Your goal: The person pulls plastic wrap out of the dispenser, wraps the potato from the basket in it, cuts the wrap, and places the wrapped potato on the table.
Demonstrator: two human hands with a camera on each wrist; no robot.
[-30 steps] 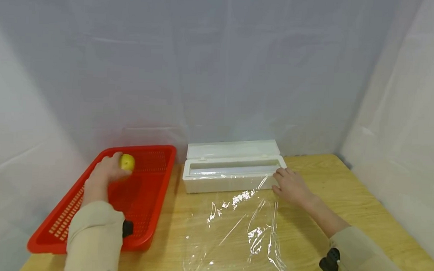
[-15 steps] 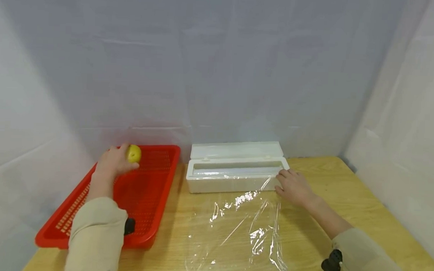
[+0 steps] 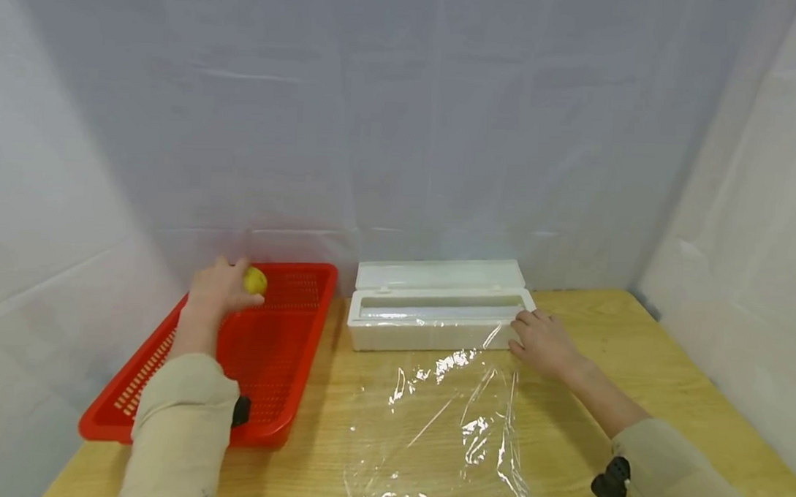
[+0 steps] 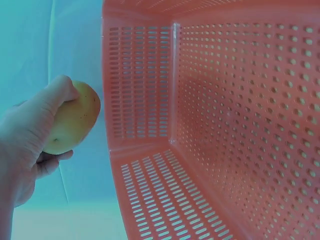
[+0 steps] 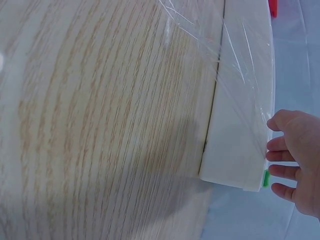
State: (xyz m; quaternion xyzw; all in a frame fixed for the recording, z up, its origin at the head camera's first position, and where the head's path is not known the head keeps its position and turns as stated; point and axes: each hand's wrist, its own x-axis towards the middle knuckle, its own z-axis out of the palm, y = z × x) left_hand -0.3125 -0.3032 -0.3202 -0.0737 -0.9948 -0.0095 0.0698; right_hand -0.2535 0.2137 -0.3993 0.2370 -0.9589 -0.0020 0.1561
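Note:
My left hand [image 3: 220, 290] grips a yellow fruit [image 3: 255, 281] with faint dark specks, its exact kind unclear. They are over the far left part of a red plastic basket [image 3: 262, 361]. In the left wrist view the fruit [image 4: 75, 120] sits between thumb and fingers, beside the basket's rim. My right hand [image 3: 544, 343] rests at the right end of a long white cling-film box [image 3: 434, 340], lid raised behind. The right wrist view shows the right fingers [image 5: 282, 145] loosely bent along the box's edge. Clear cling film [image 3: 431, 425] runs from the box toward me, wrinkled and shiny.
A wooden table [image 3: 605, 358] carries the basket and the box. Behind it hangs a pale sheet [image 3: 402, 132], with more sheeting at both sides. Inside the box lies a roll [image 3: 442, 312]. A black wrist camera [image 3: 611, 483] sits on the right sleeve.
My left hand has risen slightly and moved to the right over the basket, carrying the fruit. The whole head view has shifted a little. My right hand stays at the box.

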